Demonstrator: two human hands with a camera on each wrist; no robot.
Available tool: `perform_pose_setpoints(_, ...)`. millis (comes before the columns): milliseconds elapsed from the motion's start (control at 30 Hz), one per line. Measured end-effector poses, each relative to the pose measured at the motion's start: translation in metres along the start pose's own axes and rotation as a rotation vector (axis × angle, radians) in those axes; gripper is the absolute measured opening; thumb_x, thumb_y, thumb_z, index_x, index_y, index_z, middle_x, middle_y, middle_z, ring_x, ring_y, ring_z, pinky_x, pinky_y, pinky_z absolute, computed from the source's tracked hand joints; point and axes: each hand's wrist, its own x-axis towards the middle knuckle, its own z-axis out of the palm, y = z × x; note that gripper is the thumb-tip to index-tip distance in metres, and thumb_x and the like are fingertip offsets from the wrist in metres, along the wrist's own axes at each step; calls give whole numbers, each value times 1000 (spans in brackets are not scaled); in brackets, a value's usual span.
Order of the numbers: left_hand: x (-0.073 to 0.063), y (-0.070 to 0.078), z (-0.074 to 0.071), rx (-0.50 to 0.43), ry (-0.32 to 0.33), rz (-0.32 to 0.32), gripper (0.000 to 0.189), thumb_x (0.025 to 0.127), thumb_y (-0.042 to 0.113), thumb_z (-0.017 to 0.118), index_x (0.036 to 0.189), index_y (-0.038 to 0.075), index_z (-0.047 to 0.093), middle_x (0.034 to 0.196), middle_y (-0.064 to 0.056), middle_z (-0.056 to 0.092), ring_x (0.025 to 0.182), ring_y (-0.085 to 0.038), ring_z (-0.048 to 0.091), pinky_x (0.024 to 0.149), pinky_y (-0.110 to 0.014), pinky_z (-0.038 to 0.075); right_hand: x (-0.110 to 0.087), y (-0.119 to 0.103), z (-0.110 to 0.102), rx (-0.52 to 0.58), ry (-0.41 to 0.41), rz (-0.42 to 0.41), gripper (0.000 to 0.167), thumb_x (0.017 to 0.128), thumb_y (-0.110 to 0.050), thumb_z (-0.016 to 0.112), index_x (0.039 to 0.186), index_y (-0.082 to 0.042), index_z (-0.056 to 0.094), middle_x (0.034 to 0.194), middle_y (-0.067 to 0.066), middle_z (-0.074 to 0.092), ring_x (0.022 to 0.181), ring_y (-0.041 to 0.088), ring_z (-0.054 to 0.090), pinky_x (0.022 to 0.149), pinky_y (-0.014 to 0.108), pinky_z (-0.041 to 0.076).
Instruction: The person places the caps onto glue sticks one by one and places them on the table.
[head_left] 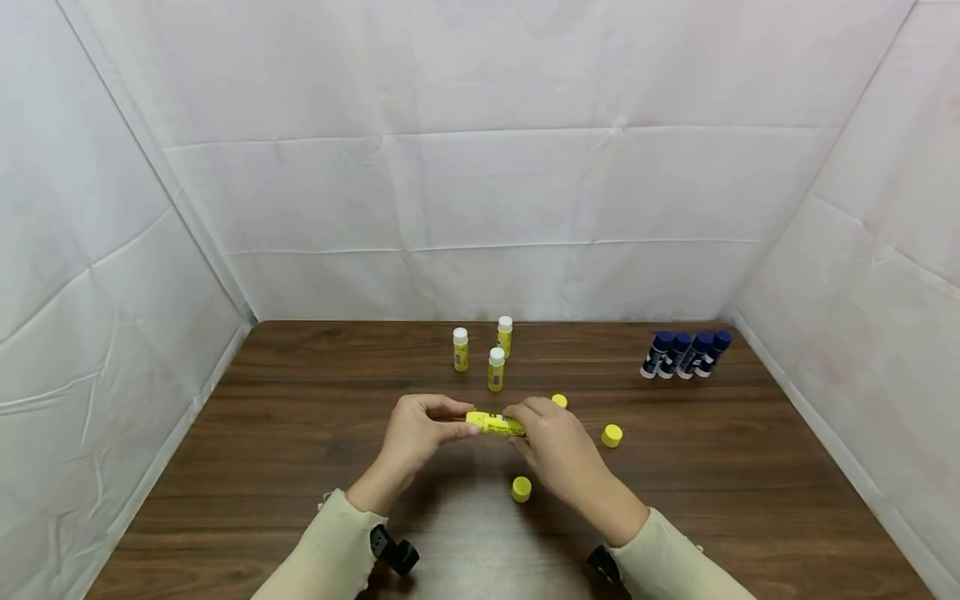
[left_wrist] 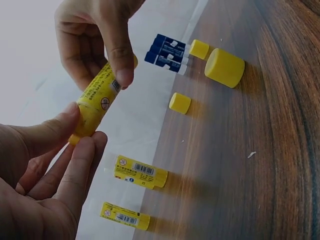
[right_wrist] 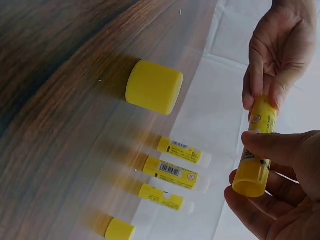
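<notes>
A yellow glue stick (head_left: pixel 495 423) is held level above the table between both hands. My left hand (head_left: pixel 416 433) pinches its left end with thumb and fingertips. My right hand (head_left: pixel 557 446) grips the other end, its thumb along the printed label in the right wrist view, where that glue stick (right_wrist: pixel 255 170) shows a round, hollow-looking end. Below and around the hands lie three yellow caps: a near cap (head_left: pixel 521 489), a right cap (head_left: pixel 612 436) and a far cap (head_left: pixel 559 401) partly hidden by the right hand.
Beyond the hands, three yellow glue sticks with white tops stand upright: a left one (head_left: pixel 461 350), a front one (head_left: pixel 496 370) and a back one (head_left: pixel 505 336). Several navy-capped glue sticks (head_left: pixel 684 355) stand in a row at the back right. White cloth walls (head_left: pixel 480 192) enclose the wooden table (head_left: pixel 300 467).
</notes>
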Motion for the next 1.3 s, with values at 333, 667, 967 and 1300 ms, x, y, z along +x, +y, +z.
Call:
perform_pose_setpoints(333,-3,5,4,-13,-16,49,24,76,9,90,97,6,81,98,-7,77,91,-23,72,72,-31,60,8,-9,3,-12,37,-59,34,78,-12,90,108,-9,74,99,0,71,93,16,67,79,31,59)
perform_pose_setpoints(667,-6,12,9,-97,-33,40,28,74,4,91,98,-1,76,98,-15,76,89,-26,74,72,-32,61,13,-17,7,-26,72,-99,28,83,-18,87,106,-8,74,97,-1,71,91,14,67,76,27,58)
perform_pose_setpoints(967,-5,11,10,-47,-51,69,29,76,12,91,98,1,75,97,-12,76,87,-24,74,73,-36,61,13,-14,8,-16,86,-97,27,83,-19,87,104,-10,73,97,-2,72,91,12,64,75,26,57)
perform_pose_setpoints(1300,-7,11,13,176,-76,255,20,87,25,83,103,15,77,100,-1,77,87,-19,73,72,-28,60,13,-6,-5,46,42,3,24,86,-29,84,102,-15,71,90,-9,67,80,7,52,64,24,48)
